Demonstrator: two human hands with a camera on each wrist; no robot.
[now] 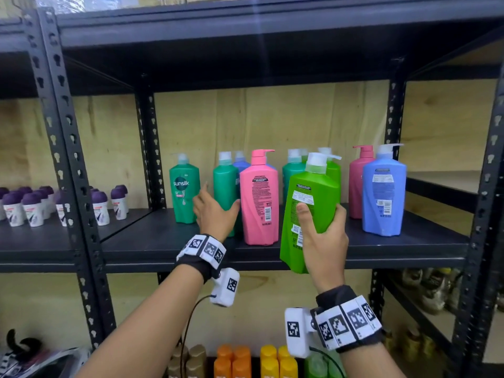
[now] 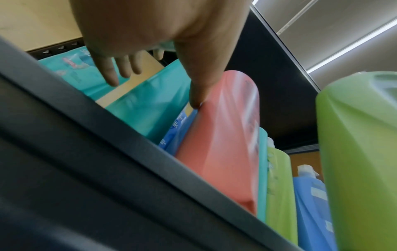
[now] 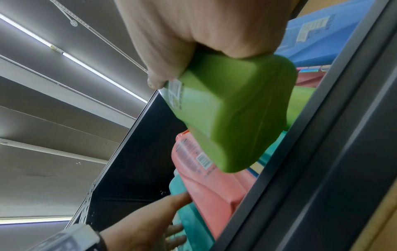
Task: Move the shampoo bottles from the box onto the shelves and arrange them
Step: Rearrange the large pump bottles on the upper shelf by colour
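Right hand gripping one light-green bottle, left hand spread between two teal bottles

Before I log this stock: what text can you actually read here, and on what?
"sunsilk": on the dark green bottle at the left of the shelf.
Back labels on the pink bottle, blue bottle and the light green bottle in the right hand: too small to read.
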